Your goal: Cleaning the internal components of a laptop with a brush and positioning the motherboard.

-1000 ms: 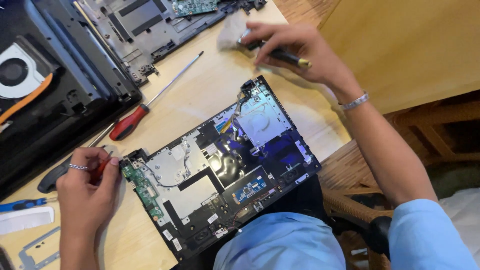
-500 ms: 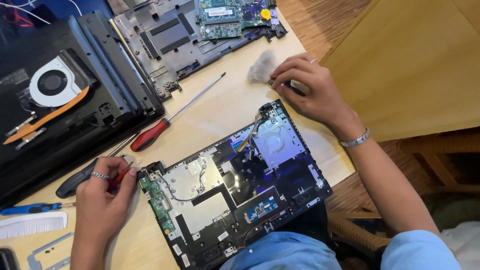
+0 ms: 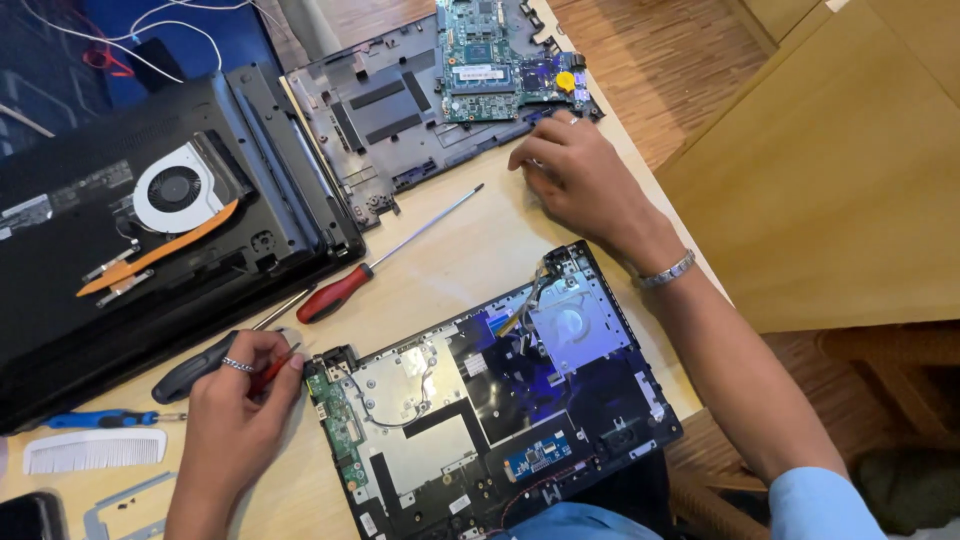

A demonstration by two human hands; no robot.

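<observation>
Wooden bench [image 3: 480, 250] was crowded when we looked down at it. We had our left hand [image 3: 235, 405] at the near-left corner of the open laptop base [image 3: 490, 410], fingers pinched around a small red-handled tool [image 3: 270, 368], tip touching the base's edge by the green side board [image 3: 335, 420]. A black-handled screwdriver [image 3: 195, 372] lay just under that hand. We had our right hand [image 3: 580, 180] resting palm-down on the bench, fingers curled loosely, fingertips touching the edge of the grey chassis shell [image 3: 400, 120]; whether it gripped anything we couldn't tell. The shell carried a green motherboard [image 3: 500, 60]. A red-handled screwdriver [image 3: 345, 290] lay between the two hands, shaft pointing up-right. Far left sat a black laptop housing [image 3: 150, 260] with a white fan [image 3: 175, 190] and an orange pry tool [image 3: 160, 250] across it. Near the left edge were a blue-handled driver [image 3: 95, 418] and a white comb [image 3: 95, 450], well apart from the base.
</observation>
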